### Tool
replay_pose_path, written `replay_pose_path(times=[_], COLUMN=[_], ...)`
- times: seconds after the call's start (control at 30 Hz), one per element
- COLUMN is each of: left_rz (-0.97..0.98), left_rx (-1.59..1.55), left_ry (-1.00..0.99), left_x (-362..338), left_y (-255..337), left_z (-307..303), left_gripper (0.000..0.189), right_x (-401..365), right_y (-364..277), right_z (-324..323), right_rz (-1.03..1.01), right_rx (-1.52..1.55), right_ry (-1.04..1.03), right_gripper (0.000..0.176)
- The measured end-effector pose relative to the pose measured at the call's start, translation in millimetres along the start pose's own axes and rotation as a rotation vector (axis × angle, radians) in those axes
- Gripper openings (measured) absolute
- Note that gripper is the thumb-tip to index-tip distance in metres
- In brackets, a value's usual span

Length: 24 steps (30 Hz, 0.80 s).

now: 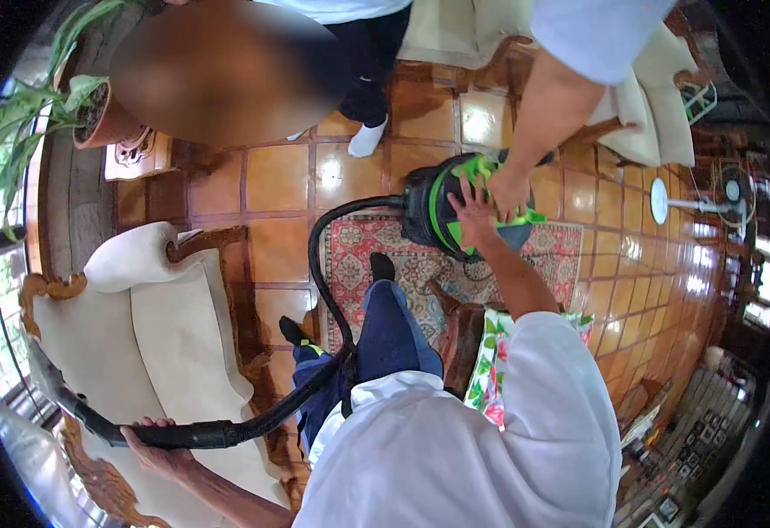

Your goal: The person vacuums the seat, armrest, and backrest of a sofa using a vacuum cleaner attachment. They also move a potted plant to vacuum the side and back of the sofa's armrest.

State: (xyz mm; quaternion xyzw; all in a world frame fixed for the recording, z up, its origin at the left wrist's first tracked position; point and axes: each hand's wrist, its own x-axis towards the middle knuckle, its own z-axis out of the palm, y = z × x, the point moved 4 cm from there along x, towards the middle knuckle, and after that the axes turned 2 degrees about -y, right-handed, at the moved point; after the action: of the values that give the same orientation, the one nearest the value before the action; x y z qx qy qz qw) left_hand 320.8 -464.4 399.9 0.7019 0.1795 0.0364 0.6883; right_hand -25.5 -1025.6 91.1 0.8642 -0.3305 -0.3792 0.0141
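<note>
Working from the head view alone. Gripping the black hose handle [200,435] at lower left with the left hand [161,444], closing the fingers around it. Angling the grey tube [90,419] beyond it up toward the left edge, in front of the cream sofa [178,321]. Tracing the black hose [315,255] from the handle past the navy trousers [394,330], then curving up to the black-and-green vacuum cleaner [438,209].

Finding the vacuum cleaner at upper centre, right of the frame's middle, overlapping the top edge of the patterned rug [363,251] and the orange tile floor [277,180]. Laying the right hand [476,216] on top of it with fingers spread, not curled. Noting another person's hand [508,189] just beside, reaching down from upper right onto the same top; being unable to tell its grip.

Seeing also a person in black trousers [367,84] and a white sock [368,139] at top centre, partly blurred out. Noting a potted plant [110,121] at upper left, a floral cloth [497,356] below the vacuum cleaner, and a white fan [706,205] at right.
</note>
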Motion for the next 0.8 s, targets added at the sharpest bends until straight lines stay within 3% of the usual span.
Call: replay_pose_path(times=[0.07,0.17,0.2,0.27,0.3,0.33,0.37,0.4,0.53,0.6,0.67,0.73,0.77,0.8], left_rz=[-0.005,-0.001,-0.012,-0.011,0.009,0.03,0.036,0.029,0.073,0.014,0.004,-0.055,-0.055,-0.114], left_rx=[0.02,-0.045,-0.012,-0.02,0.016,-0.006,-0.02,-0.04,-0.105,-0.113,-0.118,-0.118,-0.148,-0.138], left_ry=[0.024,-0.093,-0.012,0.071,0.138,0.116,0.115,0.097,0.052,0.068,0.1,0.102,0.078,0.074], left_x=[-4,14,-2,-12,-12,-16,-19,-19,-18,-9,-4,3,12,17], left_y=[0,-17,-8,-5,-4,0,2,1,-20,-27,-41,-60,-71,-85], left_z=[8,-8,6,12,13,16,20,20,16,13,16,21,22,23], left_gripper=[0.034,0.028,0.024,0.022,0.022,0.022,0.023,0.025,0.029,0.03,0.031,0.032,0.034,0.034], right_x=[1,10,38,37,46,53,60,53,35,19,4,-13,-31,-14], right_y=[19,54,72,88,94,104,114,107,91,62,15,-65,-114,-159], right_z=[8,48,104,73,72,74,81,55,18,9,-10,-47,-85,-71], right_rz=[0.003,-0.034,-0.127,-0.094,-0.045,-0.122,-0.169,-0.011,0.117,0.147,0.102,-0.022,-0.174,-0.522], right_rx=[0.033,0.208,0.212,0.359,0.303,0.332,0.519,0.278,0.127,0.06,-0.041,0.116,0.299,0.716], right_ry=[0.029,0.17,0.618,0.238,0.179,0.241,0.219,0.083,-0.065,-0.094,0.191,0.169,0.186,0.238], right_gripper=[0.123,0.121,0.117,0.126,0.136,0.14,0.142,0.142,0.141,0.139,0.132,0.121,0.111,0.092])
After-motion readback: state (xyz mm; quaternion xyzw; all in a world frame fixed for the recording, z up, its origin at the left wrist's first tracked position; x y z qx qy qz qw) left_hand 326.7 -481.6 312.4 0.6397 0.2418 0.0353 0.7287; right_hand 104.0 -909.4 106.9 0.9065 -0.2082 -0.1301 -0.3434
